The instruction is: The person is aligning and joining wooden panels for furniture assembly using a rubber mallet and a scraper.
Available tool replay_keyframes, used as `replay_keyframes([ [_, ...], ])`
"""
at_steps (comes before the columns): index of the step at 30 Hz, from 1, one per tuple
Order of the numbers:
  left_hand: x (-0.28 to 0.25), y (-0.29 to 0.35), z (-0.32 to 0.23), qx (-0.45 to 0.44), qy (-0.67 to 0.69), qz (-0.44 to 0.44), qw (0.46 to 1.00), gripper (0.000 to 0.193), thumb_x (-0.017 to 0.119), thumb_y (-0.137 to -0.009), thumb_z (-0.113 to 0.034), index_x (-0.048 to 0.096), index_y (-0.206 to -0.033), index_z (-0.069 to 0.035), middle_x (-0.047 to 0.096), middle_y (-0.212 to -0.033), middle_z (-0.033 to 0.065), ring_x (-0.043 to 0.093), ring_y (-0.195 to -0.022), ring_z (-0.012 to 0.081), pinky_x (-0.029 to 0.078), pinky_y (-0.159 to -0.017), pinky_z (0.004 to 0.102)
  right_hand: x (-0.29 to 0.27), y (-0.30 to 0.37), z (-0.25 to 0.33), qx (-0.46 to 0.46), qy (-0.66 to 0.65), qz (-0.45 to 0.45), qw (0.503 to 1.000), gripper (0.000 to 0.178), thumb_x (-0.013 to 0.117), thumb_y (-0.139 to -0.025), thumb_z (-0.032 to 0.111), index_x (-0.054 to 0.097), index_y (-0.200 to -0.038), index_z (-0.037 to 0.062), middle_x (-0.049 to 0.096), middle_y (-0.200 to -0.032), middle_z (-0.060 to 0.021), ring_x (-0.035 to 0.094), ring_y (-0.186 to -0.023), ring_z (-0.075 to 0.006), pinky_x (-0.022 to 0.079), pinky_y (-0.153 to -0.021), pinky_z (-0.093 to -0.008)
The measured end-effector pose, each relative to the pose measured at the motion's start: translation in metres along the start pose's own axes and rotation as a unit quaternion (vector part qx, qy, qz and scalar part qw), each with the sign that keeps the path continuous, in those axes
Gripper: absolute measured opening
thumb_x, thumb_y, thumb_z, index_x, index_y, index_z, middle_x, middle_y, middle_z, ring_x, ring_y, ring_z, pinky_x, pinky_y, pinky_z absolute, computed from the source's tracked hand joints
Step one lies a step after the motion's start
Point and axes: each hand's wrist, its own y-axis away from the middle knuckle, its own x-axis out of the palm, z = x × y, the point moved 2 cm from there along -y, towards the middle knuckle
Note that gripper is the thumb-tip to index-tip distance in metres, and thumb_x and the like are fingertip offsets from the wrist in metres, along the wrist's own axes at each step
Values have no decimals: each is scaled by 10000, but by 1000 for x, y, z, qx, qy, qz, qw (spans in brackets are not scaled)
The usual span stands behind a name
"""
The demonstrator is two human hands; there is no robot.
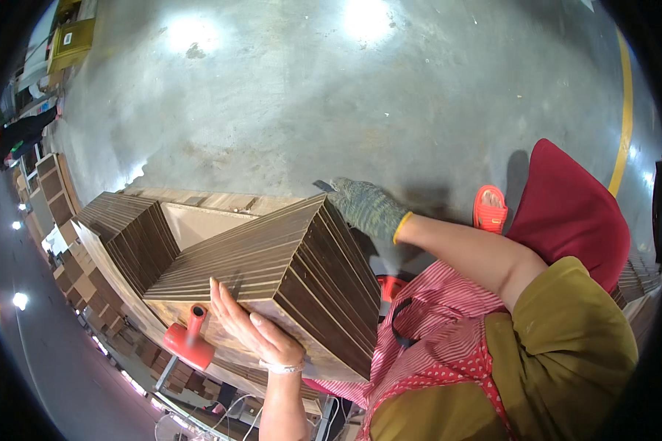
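A large stack of thin dark brown wood-grain boards (235, 257) with pale stripes between the layers lies in front of me. My left hand (254, 331), bare with a band at the wrist, rests along the stack's near left side, fingers stretched out and nothing in them. At the far right corner of the stack is my right hand (364, 208), in a grey-green knitted glove with a yellow cuff. Its fingers look closed, and a small dark piece (322, 186) sticks out at their tips; its kind is unclear. Beside my left hand is a red cylinder-shaped thing with a short hollow tube (190, 345).
A second, smaller board stack (129, 235) adjoins the far left. Metal rails and white cables (232, 408) run below. A red stool-like seat (570, 213) stands at my right, near a foot in a red sandal (490, 209). Brown cartons (88, 287) stand far left.
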Motion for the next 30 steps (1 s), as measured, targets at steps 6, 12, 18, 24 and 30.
replay_keyframes([
  [6,-6,6,-1,-2,3,-9,1000,512,253,-936,-231,302,-1342,78,315,-1400,217,266,-1314,352,165,-1085,430,-2,41,51,-331,163,-77,926,479,456,-844,126,380,-1298,-7,535,-1074,-200,597,-849,-296,497,-730,-333],
  [12,-1,3,2,13,1,-16,1000,501,260,-930,-227,323,-1336,60,326,-1393,215,272,-1309,353,173,-1079,437,-20,39,72,-258,186,-64,946,357,437,-812,84,479,-1150,-23,579,-960,-205,601,-872,-286,494,-726,-355],
  [18,-2,0,-1,17,-6,-21,1000,503,266,-927,-227,323,-1336,60,328,-1391,216,280,-1303,357,177,-1076,437,-37,44,83,-241,149,-182,942,302,455,-783,62,557,-1056,-20,582,-992,-202,592,-859,-304,488,-742,-359],
  [24,-5,5,1,14,9,-33,999,529,281,-926,-228,256,-1365,66,316,-1400,214,273,-1301,364,173,-1075,433,-36,68,129,-412,74,-210,884,375,469,-819,129,516,-1152,-39,571,-903,-174,592,-781,-299,489,-643,-395],
  [30,-2,5,1,2,38,-49,998,550,309,-923,-225,212,-1379,65,278,-1423,215,250,-1317,353,168,-1078,423,-52,60,132,-138,49,93,985,342,460,-842,182,534,-1110,-18,555,-1051,-232,566,-975,-315,466,-799,-403],
])
